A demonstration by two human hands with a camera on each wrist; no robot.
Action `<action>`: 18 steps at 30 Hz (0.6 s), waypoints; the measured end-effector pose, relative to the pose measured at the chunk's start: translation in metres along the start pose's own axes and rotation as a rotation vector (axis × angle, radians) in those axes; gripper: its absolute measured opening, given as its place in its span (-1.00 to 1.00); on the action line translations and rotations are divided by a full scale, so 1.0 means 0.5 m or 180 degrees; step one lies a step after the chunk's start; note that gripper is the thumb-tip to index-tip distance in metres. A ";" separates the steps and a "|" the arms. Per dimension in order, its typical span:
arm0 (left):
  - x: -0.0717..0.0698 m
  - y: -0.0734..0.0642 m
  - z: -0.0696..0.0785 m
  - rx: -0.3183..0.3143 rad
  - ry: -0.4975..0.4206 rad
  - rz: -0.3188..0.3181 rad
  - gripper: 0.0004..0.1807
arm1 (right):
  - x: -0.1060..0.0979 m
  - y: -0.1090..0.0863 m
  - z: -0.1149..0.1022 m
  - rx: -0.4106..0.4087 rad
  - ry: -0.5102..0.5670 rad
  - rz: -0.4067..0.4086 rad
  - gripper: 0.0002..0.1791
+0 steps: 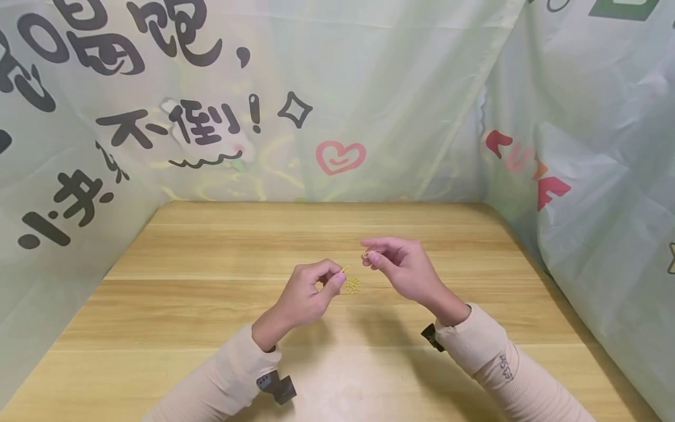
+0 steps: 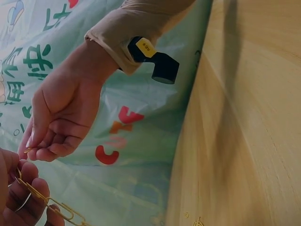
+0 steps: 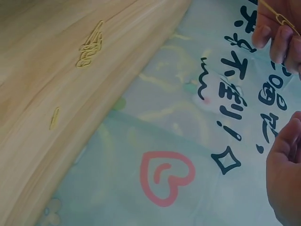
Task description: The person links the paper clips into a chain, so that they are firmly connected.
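My left hand (image 1: 307, 294) pinches a yellow paper clip (image 1: 346, 269) between thumb and forefinger above the table. In the left wrist view, linked paper clips (image 2: 68, 212) trail from that hand in a short chain across its fingers. Level with it and to the right, my right hand (image 1: 413, 271) pinches a single paper clip (image 1: 369, 254) at its fingertips. The two hands are apart. A pile of loose yellow paper clips (image 3: 91, 47) lies on the table, with one separate paper clip (image 3: 55, 117) beside it in the right wrist view.
The wooden table (image 1: 211, 305) stretches under both hands. Printed fabric curtains (image 1: 411, 105) rise along its back and sides. Each sleeve has a dark camera mount (image 1: 276, 387) at the wrist.
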State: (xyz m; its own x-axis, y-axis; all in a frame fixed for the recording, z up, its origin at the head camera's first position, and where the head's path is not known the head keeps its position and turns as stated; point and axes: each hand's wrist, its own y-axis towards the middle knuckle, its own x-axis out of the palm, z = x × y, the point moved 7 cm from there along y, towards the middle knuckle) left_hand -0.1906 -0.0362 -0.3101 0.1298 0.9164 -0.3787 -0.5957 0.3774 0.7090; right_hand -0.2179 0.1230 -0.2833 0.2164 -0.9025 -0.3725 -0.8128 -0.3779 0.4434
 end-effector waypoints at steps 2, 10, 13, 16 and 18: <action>0.000 0.000 0.001 -0.0001 0.0007 0.0004 -0.88 | 0.002 0.000 -0.003 0.0009 0.0027 -0.0025 -0.88; -0.002 -0.001 0.003 0.0065 -0.0010 0.0018 -0.88 | 0.014 -0.002 -0.007 -0.0062 -0.0065 -0.0246 -0.84; -0.002 -0.001 0.004 0.0082 -0.0004 0.0019 -0.89 | 0.018 -0.002 -0.010 -0.0139 -0.0143 -0.0309 -0.82; -0.002 0.000 0.004 0.0075 0.0000 0.0011 -0.89 | 0.019 -0.001 -0.011 -0.0141 -0.0158 -0.0322 -0.77; -0.002 0.000 0.005 0.0079 0.0005 0.0006 -0.89 | 0.020 -0.001 -0.012 -0.0146 -0.0149 -0.0323 -0.72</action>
State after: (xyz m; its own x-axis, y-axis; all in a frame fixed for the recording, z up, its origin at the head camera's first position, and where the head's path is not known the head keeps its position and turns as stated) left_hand -0.1886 -0.0367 -0.3083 0.1275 0.9168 -0.3784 -0.5762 0.3790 0.7241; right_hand -0.2119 0.1128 -0.2825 0.2698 -0.8489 -0.4546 -0.7621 -0.4768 0.4380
